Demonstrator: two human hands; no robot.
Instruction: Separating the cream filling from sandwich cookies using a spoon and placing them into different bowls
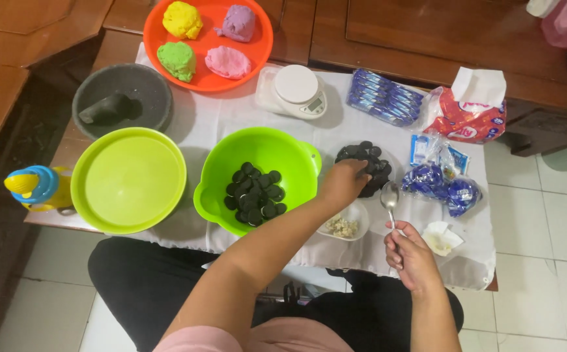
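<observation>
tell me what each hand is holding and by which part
The right hand holds a metal spoon by its handle end, bowl up. The left hand reaches into the pile of dark cookies; its grip is hidden.

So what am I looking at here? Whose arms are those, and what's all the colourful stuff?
The picture comes from a camera worn on a person's head, looking down, so the arms are that person's own. No machine here, just two bare hands. The left hand reaches to a pile of dark round biscuits and seems to pick at one. The right hand holds a metal spoon.

On the white-covered table sit a green bowl with more dark biscuit halves, an upturned green bowl, a small white dish of pale filling, a stone mortar, a white kitchen scale, and an orange plate with four dough lumps: yellow, purple, green, pink. Blue packets lie at the back.
</observation>
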